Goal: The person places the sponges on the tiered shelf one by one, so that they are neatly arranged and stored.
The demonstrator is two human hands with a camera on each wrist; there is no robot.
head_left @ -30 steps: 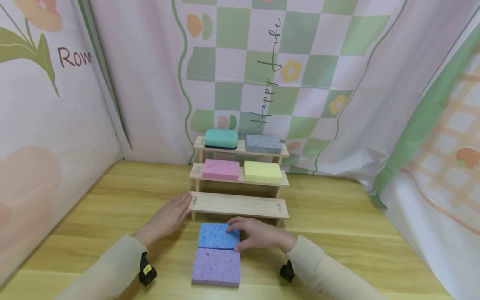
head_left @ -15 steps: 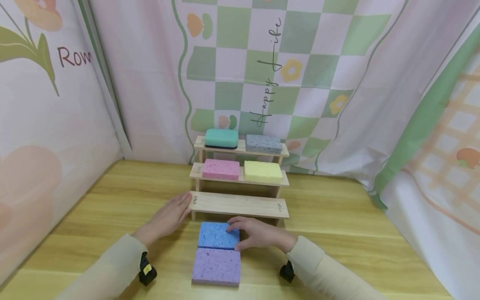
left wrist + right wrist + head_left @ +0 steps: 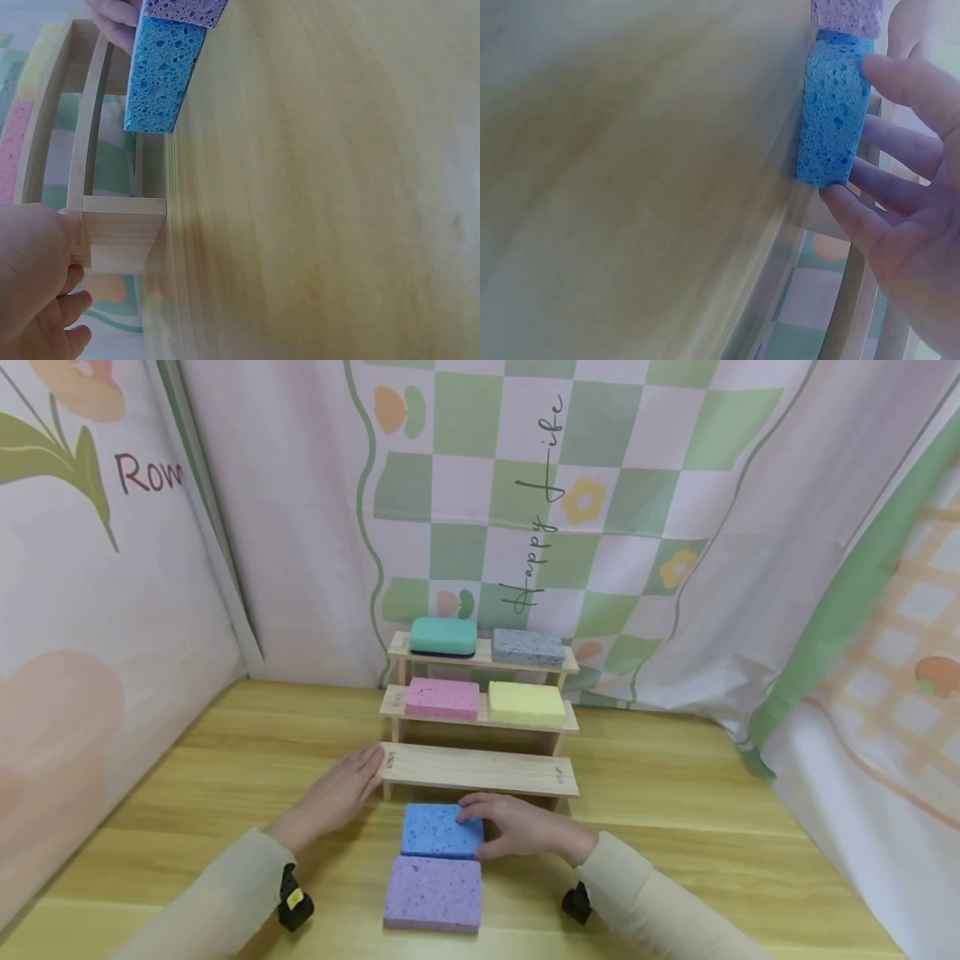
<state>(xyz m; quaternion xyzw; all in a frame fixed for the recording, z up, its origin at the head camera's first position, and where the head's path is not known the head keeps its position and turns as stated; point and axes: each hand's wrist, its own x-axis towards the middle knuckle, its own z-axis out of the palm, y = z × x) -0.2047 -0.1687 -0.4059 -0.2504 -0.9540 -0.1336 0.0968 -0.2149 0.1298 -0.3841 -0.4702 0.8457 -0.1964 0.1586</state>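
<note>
My right hand [image 3: 517, 827] holds a blue sponge [image 3: 431, 831] by its right end, the thumb at the near side and the fingers over the far side. In the right wrist view the blue sponge [image 3: 832, 112] sits between thumb and fingers. A purple sponge [image 3: 433, 893] lies flat just nearer to me, its far edge along the blue one. My left hand [image 3: 333, 797] rests its fingers against the left end of the lowest step of a three-step wooden rack [image 3: 480, 770]. In the left wrist view that hand [image 3: 34, 277] touches the step's end, its fingertips pointing down.
On the rack's middle step sit a pink sponge [image 3: 442, 699] and a yellow sponge [image 3: 526, 703]. A teal sponge [image 3: 443, 637] and a grey sponge [image 3: 527, 647] are on the top step. Printed curtains [image 3: 300, 527] hang behind and beside the wooden table [image 3: 675, 793].
The blue sponge has shifted slightly to the right with my right hand, so it no longer lines up with the purple one. My left hand stays at the rack.
</note>
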